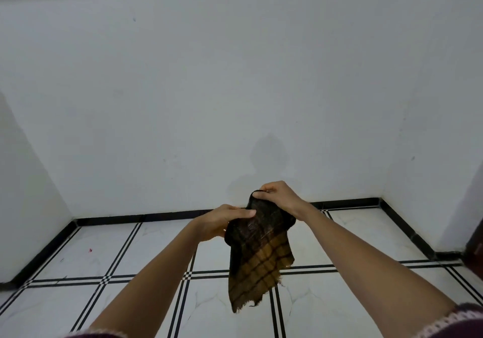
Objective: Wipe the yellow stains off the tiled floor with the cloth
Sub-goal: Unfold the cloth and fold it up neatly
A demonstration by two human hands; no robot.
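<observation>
A dark brown and mustard checked cloth (258, 259) hangs in the air in front of me, above the white tiled floor (146, 301). My right hand (277, 194) pinches its top edge between thumb and fingers. My left hand (224, 220) holds the cloth's left side lower down, fingers laid over the fabric. The frayed lower corner dangles free. No yellow stain shows on the tiles in view; the cloth and my arms hide part of the floor.
White walls (235, 89) close the floor in on three sides, with a black skirting strip (130, 218) at their base. Black double lines cross the tiles. A small red speck (90, 250) lies at the left. A dark object (474, 249) sits at the right edge.
</observation>
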